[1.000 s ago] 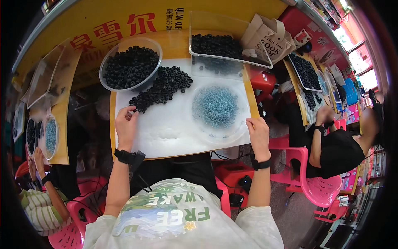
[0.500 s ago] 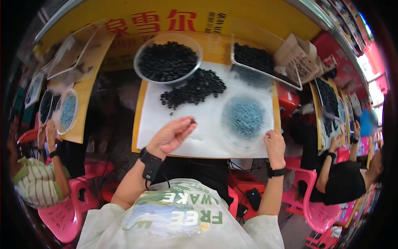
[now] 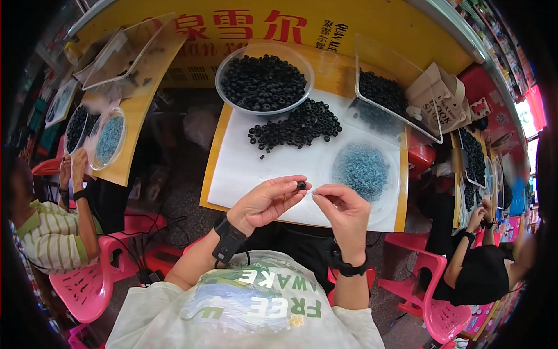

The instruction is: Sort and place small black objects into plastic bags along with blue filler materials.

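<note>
- As I look down through the head camera, the left hand [image 3: 264,205] pinches one black bead [image 3: 301,185] between thumb and fingers, over the middle of the counter's [image 3: 402,212] near edge.
- That bead sits right at the fingertips, I judge so that most of it is exposed toward the other hand.
- The right hand [image 3: 349,212] has thumb and forefinger pressed together just beside it; anything between them is too small for me to make out.
- A clear bowl [image 3: 310,75] of black beads stands at the far left corner, and a loose heap [image 3: 302,125] spreads before it on the white sheet [image 3: 232,168], I suppose for easy picking.
- Tiny blue pieces [image 3: 360,171] lie in a shallow clear dish [image 3: 383,207] toward the near right corner; its rim presumably stops them scattering.
- A clear tray [image 3: 401,121] with more black beads takes the far right corner, probably to leave the near edge free.
</note>
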Available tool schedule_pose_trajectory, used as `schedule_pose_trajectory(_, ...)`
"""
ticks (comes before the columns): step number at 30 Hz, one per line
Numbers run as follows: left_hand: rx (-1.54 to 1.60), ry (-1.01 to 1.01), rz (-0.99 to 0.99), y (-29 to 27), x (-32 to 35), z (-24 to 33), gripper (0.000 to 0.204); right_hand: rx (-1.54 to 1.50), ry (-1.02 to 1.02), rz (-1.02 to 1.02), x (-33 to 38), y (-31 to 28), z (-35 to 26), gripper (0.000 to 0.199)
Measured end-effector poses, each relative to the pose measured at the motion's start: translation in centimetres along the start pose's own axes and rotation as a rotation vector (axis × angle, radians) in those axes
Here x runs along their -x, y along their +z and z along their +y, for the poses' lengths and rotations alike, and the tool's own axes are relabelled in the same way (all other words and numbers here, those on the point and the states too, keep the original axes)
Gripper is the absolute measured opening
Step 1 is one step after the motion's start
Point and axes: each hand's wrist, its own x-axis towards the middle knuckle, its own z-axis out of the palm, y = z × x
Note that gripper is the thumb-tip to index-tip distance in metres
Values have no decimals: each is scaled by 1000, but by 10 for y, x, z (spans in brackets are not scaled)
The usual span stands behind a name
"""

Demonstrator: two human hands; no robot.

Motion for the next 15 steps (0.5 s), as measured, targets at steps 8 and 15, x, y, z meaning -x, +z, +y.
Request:
schedule_pose_trajectory(8, -93, 44, -26, 1, 10, 2, 30, 103, -119, 148, 1, 24, 14, 13)
schedule_pose_trajectory(15, -281, 170, -29, 9, 4, -5, 21, 185, -206, 181, 6, 28, 10, 14)
